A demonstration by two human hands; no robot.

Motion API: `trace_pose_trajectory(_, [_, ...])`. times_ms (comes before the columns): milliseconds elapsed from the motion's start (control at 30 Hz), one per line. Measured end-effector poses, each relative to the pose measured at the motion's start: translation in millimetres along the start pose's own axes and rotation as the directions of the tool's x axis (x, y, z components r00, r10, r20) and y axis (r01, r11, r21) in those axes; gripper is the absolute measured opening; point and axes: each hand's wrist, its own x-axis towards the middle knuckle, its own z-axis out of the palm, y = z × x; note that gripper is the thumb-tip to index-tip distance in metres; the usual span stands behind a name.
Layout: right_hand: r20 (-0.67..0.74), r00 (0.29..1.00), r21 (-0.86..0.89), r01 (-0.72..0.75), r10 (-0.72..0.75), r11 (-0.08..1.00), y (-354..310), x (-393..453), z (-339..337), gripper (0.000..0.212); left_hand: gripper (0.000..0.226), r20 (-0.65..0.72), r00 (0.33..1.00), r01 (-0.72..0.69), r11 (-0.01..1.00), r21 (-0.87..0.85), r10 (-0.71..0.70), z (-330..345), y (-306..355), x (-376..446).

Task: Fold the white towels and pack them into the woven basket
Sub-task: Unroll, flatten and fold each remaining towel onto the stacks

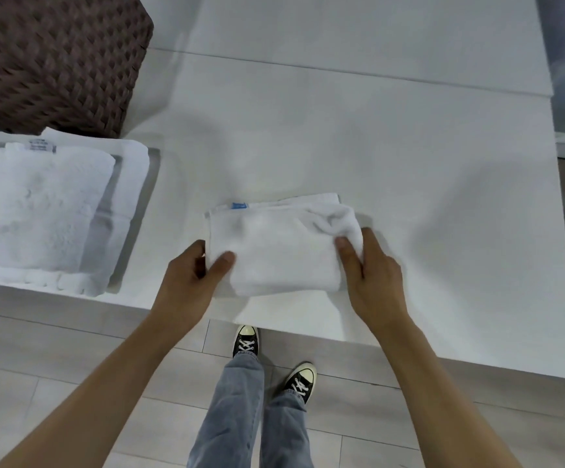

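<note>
A small folded white towel (283, 251) with a blue tag lies near the front edge of the white table (409, 197). My left hand (190, 275) grips its left edge, thumb on top and fingers underneath. My right hand (369, 271) grips its right edge, thumb on the bunched corner. A dark brown woven basket (55, 59) stands at the far left of the table; its inside is hidden. A stack of folded white towels (44, 211) lies in front of the basket, to the left of my hands.
The table's front edge runs just below the towel, with my legs and black sneakers (245, 341) on the grey floor beyond it. The table's right edge is at far right.
</note>
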Motion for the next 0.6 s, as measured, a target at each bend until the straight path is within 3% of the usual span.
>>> trace_pose_trajectory(67, [-0.004, 0.999, -0.026, -0.033, 0.033, 0.999, -6.5, 14.5, 2.8, 0.036, 0.053, -0.067, 0.998, 0.01, 1.0, 0.016, -0.009, 5.6, -4.5, 8.2])
trace_pose_trajectory(200, [-0.024, 0.991, -0.09, -0.135, 0.133, 0.987, -15.0, 32.0, 10.3, 0.034, 0.029, -0.224, 0.974, 0.055, 0.995, 0.089, -0.033, 17.7, 0.7, 15.8])
trace_pose_trajectory(333, [-0.087, 0.931, -0.036, -0.357, 0.353, 0.933, -22.2, 37.2, 14.2, 0.038, 0.028, -0.317, 0.948, 0.088, 0.978, 0.19, -0.024, 22.8, 0.0, 17.9])
trace_pose_trajectory(433, [-0.123, 0.905, -0.032, -0.413, 0.407, 0.91, -24.0, 28.8, 18.6, 0.048, 0.036, -0.348, 0.937, 0.146, 0.952, 0.27, -0.045, 20.4, -6.6, 14.3])
trace_pose_trajectory(533, [-0.114, 0.917, -0.044, -0.389, 0.382, 0.92, -29.4, 11.4, 19.8, 0.05, 0.04, -0.331, 0.935, 0.212, 0.951, 0.226, -0.13, 21.6, -4.5, 1.9])
trace_pose_trajectory(600, [-0.053, 0.896, 0.023, -0.44, 0.441, 0.897, -32.2, -2.3, 17.1, 0.048, 0.042, -0.301, 0.932, 0.261, 0.95, 0.174, -0.201, 20.7, -2.6, -8.9])
